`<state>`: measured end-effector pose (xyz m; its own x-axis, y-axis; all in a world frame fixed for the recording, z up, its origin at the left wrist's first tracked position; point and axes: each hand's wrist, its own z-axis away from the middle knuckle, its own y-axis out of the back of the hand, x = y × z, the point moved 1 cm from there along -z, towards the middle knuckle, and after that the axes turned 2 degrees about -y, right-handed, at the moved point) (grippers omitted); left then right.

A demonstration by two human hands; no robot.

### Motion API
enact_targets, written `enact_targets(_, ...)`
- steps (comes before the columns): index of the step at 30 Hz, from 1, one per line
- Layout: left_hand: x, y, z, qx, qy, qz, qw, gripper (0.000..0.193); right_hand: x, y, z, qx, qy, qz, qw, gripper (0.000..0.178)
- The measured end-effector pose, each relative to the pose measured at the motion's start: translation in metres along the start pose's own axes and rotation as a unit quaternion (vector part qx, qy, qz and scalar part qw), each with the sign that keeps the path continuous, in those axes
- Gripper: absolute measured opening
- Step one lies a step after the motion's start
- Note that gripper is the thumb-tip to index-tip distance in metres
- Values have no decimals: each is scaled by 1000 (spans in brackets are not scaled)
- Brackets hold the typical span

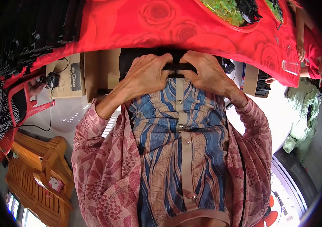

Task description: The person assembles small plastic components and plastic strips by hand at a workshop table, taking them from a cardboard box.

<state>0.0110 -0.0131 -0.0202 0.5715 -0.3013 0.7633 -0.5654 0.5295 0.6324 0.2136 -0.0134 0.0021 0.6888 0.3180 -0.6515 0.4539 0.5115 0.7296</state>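
Close to my body, just below the edge of the red cloth, a small black bar-like piece (180, 67) spans the gap between my hands. My left hand (147, 72) pinches one end with thumb and fingers. At the other end, my right hand (207, 71) grips it the same way, fingers curled over the far side. Much of the piece is hidden by my fingers, and its exact kind cannot be made out. Black material (127, 56) lies beneath and behind my hands.
A table with a red rose-patterned cloth (119, 22) stands ahead. On it are stacked black plastic parts (36, 34) and a red-rimmed tray (240, 28) of yellow-green and black pieces. Cardboard (68, 79), a red chair (19, 98) and a wooden bench (36, 181) stand left. Another person's arm (301, 38) shows right.
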Motion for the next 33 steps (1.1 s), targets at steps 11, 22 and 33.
enact_targets(11,-10,1,-5,-30,-2,57,998,20,0,5,-1,-27,-20,-16,999,20)
enact_targets(22,-22,-4,-3,0,-59,81,995,24,3,8,-7,-40,-60,-60,996,27)
enact_targets(33,1,-1,-6,-59,50,-21,997,32,-5,-3,-8,-30,-69,7,997,30)
